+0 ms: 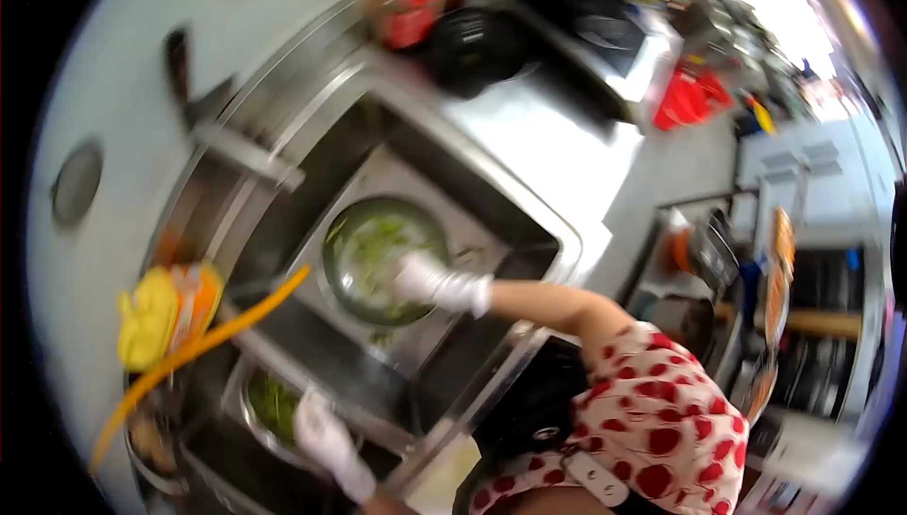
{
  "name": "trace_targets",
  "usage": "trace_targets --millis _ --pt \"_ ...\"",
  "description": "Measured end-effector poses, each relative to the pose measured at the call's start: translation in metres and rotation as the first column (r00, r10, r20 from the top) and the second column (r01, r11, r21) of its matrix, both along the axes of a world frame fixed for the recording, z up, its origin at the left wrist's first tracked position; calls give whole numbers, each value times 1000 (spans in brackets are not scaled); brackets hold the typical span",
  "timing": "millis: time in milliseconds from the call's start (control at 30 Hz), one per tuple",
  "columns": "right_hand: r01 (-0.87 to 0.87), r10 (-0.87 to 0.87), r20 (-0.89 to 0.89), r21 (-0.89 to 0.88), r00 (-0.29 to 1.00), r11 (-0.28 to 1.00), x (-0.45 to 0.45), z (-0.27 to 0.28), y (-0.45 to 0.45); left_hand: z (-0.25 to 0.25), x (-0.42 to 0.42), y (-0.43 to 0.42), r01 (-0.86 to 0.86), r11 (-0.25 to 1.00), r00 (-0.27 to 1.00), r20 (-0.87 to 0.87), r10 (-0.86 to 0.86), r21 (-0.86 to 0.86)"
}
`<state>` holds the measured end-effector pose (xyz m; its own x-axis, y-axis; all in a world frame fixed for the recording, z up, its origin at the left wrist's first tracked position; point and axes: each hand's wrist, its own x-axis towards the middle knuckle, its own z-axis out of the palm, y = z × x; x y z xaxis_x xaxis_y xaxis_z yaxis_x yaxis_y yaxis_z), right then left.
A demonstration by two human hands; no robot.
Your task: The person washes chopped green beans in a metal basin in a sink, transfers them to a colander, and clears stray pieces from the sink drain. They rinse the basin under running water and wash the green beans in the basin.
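My right hand, in a white glove, reaches into a round bowl of water in the larger sink basin. Green leafy vegetables float in that bowl. Motion smears the fingers, so their grip does not show. Lower down, my left hand, also gloved in white, is at the right side of a metal bowl in the other basin. More leafy greens lie inside it. Blur hides whether the left fingers hold the rim, some greens, or nothing.
An orange hose lies across the divider between basins. A faucet juts from the wall side, near a yellow package. A cleaver-like tool hangs on the wall. A black pan sits on the steel counter.
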<state>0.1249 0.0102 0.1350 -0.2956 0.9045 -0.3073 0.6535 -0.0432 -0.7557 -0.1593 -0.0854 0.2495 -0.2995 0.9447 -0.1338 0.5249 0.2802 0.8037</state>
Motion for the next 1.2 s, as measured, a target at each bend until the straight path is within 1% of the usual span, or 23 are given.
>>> trace_targets --millis 33,67,100,133,167,200,233,267,300,400,433,500,567,633,667,700,767,800,867,933,967,1067,1200 --pt "429 -463 -234 -183 855 884 14 -23 7 2 24 14 158 987 987 -29 -158 -4" --pt "408 -413 -37 -110 910 907 35 -17 18 -8 45 27 232 972 973 4 -232 49" --pt "381 -386 -17 -112 922 918 48 -40 28 -23 61 42 310 943 951 -18 -310 124" --pt "529 -536 -199 -95 820 844 55 -82 30 -45 72 53 304 951 949 65 -308 63" --pt "479 -480 -133 -42 867 877 65 -95 39 -79 79 64 327 940 945 -27 -326 100" --pt "430 -429 -61 16 901 903 71 -104 49 -98 90 77 340 939 940 -20 -340 51" --pt "381 -380 -32 55 924 923 71 -104 58 -119 98 93 395 912 919 -66 -390 114" --pt "335 -336 -3 93 942 938 69 -98 68 -144 102 104 417 908 901 -153 -405 50" --pt "285 -285 -19 32 958 958 66 -88 76 -163 108 116 444 896 881 -194 -432 18" --pt "-23 5 103 169 995 985 52 -109 103 -196 118 153 486 870 799 -363 -479 -81" --pt "-120 104 107 156 989 980 46 -107 116 -201 123 164 491 861 763 -413 -498 -130" --pt "-166 161 96 53 982 985 31 -107 138 -211 129 185 498 835 675 -500 -542 -233" --pt "-175 189 88 -144 978 974 21 -118 153 -237 135 199 502 836 682 -494 -540 -221" --pt "-234 245 54 -156 968 960 18 -145 157 -261 134 201 485 831 658 -512 -552 -273" --pt "-262 271 40 -157 962 952 18 -158 157 -289 127 198 467 867 831 -248 -498 -176" --pt "-242 249 11 -194 968 951 20 -162 156 -323 120 194 413 907 911 46 -411 -83" --pt "-328 362 76 -285 929 901 24 -155 152 -349 113 182 430 889 898 178 -403 -155" --pt "-366 419 103 -333 902 869 26 -152 149 -345 115 177 465 860 883 179 -433 -210" --pt "-358 402 66 -342 913 869 30 -175 131 -314 123 171 545 768 834 124 -537 -338" --pt "-390 433 16 -402 901 828 35 -173 118 -256 133 173 603 634 735 28 -677 -483" --pt "-460 538 51 -456 841 762 36 -178 115 -241 131 170 656 553 658 31 -752 -514" --pt "-504 617 126 -463 777 729 44 -159 96 -240 125 143 585 528 668 -4 -744 -616" --pt "-453 595 168 -498 786 739 46 -148 73 -260 113 116 627 580 712 80 -698 -520"
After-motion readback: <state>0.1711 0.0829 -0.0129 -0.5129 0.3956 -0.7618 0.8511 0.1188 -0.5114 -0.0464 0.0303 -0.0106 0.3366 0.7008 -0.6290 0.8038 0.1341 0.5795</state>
